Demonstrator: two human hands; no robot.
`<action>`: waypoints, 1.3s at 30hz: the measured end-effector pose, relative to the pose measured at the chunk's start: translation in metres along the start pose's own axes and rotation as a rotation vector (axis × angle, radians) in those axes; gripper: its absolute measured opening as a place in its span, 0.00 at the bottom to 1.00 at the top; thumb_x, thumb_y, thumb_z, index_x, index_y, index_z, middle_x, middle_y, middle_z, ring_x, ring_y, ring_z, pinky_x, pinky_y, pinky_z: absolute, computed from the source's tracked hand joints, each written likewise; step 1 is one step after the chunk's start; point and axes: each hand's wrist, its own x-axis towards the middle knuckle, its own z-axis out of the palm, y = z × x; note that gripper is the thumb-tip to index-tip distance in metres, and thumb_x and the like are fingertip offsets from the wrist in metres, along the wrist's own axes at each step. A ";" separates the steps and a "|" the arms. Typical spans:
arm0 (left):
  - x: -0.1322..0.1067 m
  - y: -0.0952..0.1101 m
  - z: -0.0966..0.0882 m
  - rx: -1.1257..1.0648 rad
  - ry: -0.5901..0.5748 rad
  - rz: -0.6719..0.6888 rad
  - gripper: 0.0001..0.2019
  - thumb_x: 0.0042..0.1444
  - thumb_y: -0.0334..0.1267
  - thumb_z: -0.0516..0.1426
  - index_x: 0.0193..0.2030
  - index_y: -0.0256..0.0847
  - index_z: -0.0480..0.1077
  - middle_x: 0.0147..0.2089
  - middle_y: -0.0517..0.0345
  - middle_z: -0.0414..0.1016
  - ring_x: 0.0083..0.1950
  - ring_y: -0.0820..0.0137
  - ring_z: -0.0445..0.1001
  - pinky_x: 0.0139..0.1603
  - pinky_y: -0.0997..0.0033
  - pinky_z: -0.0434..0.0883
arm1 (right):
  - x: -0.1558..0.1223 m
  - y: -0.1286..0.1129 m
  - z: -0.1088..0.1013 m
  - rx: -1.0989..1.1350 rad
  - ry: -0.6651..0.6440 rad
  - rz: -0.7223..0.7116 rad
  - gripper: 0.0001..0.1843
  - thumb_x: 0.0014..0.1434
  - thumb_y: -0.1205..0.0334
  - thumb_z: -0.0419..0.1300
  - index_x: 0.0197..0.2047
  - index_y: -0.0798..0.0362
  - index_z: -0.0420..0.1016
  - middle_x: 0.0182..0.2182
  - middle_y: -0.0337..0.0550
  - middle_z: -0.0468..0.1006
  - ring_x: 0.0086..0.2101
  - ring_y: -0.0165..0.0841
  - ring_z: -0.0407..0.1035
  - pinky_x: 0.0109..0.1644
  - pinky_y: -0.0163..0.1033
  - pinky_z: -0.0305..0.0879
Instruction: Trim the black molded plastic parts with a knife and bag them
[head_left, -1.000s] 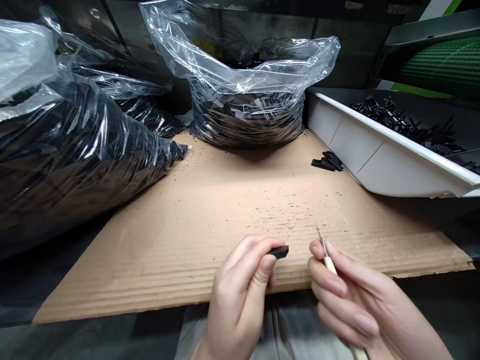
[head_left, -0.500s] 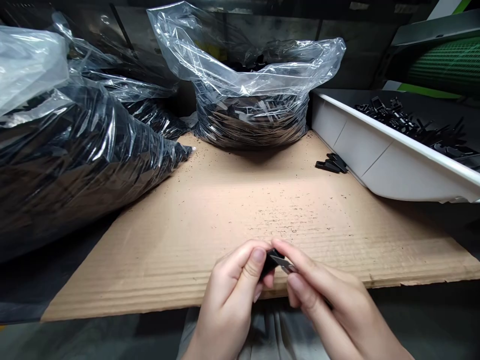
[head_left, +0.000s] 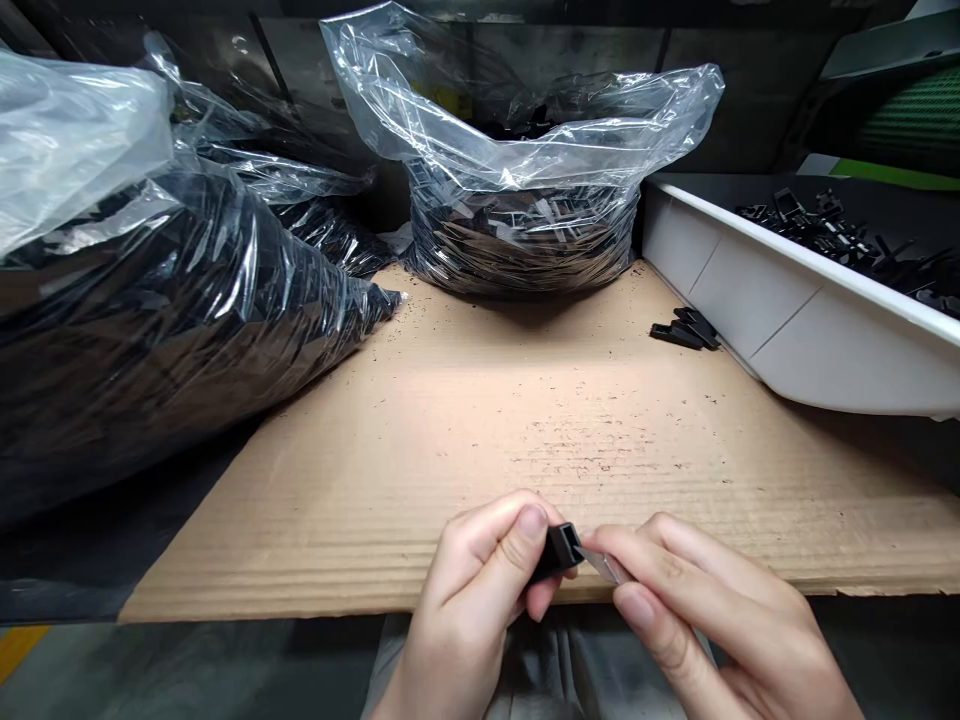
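Note:
My left hand (head_left: 480,590) pinches a small black plastic part (head_left: 561,550) between thumb and fingers, just above the near edge of a cardboard sheet (head_left: 525,400). My right hand (head_left: 697,610) is closed on a thin knife (head_left: 600,565). Its metal blade touches the right end of the part; the handle is hidden in the palm. The two hands meet at the part.
Clear plastic bags full of black parts stand at the back centre (head_left: 525,200) and lie along the left (head_left: 150,290). A white tray (head_left: 795,310) with black parts sits at the right. A few loose black parts (head_left: 686,330) lie on the cardboard beside the tray.
A second ago my hands were apart, the blade pointing up. The right hand then moved left and brought the blade to the part, where it stays now.

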 end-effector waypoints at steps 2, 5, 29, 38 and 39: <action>0.000 0.000 -0.001 -0.008 -0.012 -0.005 0.18 0.56 0.45 0.51 0.20 0.36 0.63 0.16 0.64 0.54 0.19 0.77 0.50 0.19 0.75 0.48 | 0.002 -0.001 -0.002 -0.023 -0.030 -0.036 0.11 0.58 0.64 0.50 0.38 0.50 0.73 0.19 0.39 0.65 0.20 0.29 0.62 0.22 0.34 0.60; -0.001 -0.002 -0.002 -0.017 -0.021 0.003 0.18 0.55 0.45 0.51 0.20 0.36 0.63 0.16 0.65 0.53 0.19 0.78 0.49 0.20 0.76 0.49 | 0.005 -0.004 -0.005 -0.051 -0.043 -0.058 0.11 0.58 0.64 0.49 0.35 0.52 0.73 0.19 0.39 0.66 0.20 0.29 0.63 0.23 0.34 0.60; -0.005 -0.013 0.001 0.332 0.046 0.267 0.15 0.59 0.36 0.47 0.22 0.38 0.63 0.18 0.64 0.57 0.21 0.76 0.57 0.24 0.76 0.56 | -0.006 0.005 -0.005 -0.180 -0.015 -0.071 0.11 0.57 0.68 0.50 0.42 0.52 0.70 0.22 0.40 0.68 0.23 0.30 0.65 0.24 0.34 0.63; -0.001 -0.011 0.000 0.207 0.019 0.200 0.17 0.60 0.40 0.47 0.21 0.37 0.62 0.17 0.65 0.56 0.20 0.78 0.55 0.23 0.77 0.55 | -0.008 0.015 -0.005 -0.019 -0.018 0.069 0.10 0.57 0.67 0.52 0.41 0.49 0.70 0.27 0.37 0.71 0.30 0.27 0.70 0.30 0.28 0.66; -0.001 -0.010 0.000 0.181 0.027 0.191 0.18 0.60 0.40 0.47 0.20 0.37 0.62 0.17 0.65 0.56 0.20 0.78 0.55 0.23 0.78 0.55 | -0.009 0.014 -0.005 0.000 0.002 0.069 0.10 0.57 0.67 0.52 0.41 0.48 0.70 0.27 0.36 0.71 0.31 0.27 0.70 0.31 0.27 0.67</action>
